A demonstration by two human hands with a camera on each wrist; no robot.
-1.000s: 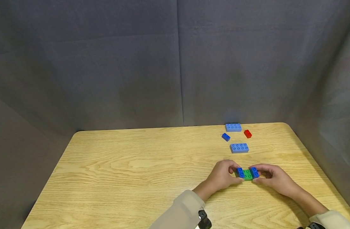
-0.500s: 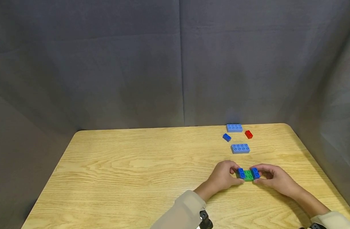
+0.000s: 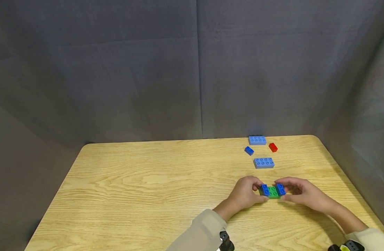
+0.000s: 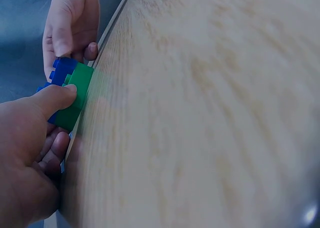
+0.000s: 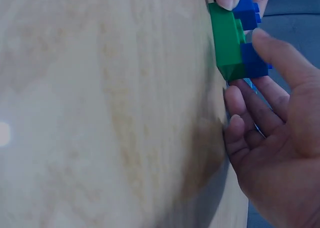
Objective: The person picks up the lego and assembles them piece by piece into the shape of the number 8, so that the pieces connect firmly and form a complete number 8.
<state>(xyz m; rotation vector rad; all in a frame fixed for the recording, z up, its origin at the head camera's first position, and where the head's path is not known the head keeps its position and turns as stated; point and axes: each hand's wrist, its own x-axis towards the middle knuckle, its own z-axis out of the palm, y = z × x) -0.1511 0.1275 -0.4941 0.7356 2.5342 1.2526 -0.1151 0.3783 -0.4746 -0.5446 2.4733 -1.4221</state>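
A green brick [image 3: 273,192] lies crosswise on the table between my hands, with a small blue brick on top at each end. My left hand [image 3: 246,191] grips the left end, its thumb on the side of the green brick [image 4: 80,95] in the left wrist view. Around the right blue brick [image 3: 281,189] curl the thumb and fingers of my right hand [image 3: 308,196]. From the right wrist, the thumb tip shows at the edge of that blue brick [image 5: 255,62], with fingers behind it and the others curled loosely below. Green studs show between the two blue bricks.
Beyond my hands lies a light blue eight-stud brick [image 3: 263,162]. Farther back are a small dark blue brick [image 3: 249,150], a red brick [image 3: 273,147] and another light blue brick [image 3: 257,140]. Grey curtains [image 3: 198,69] surround the wooden table [image 3: 148,191].
My right hand has shifted slightly rightward, its thumb a little farther from the green brick, and its wrist has swung right. My left hand and the bricks stay nearly in place.
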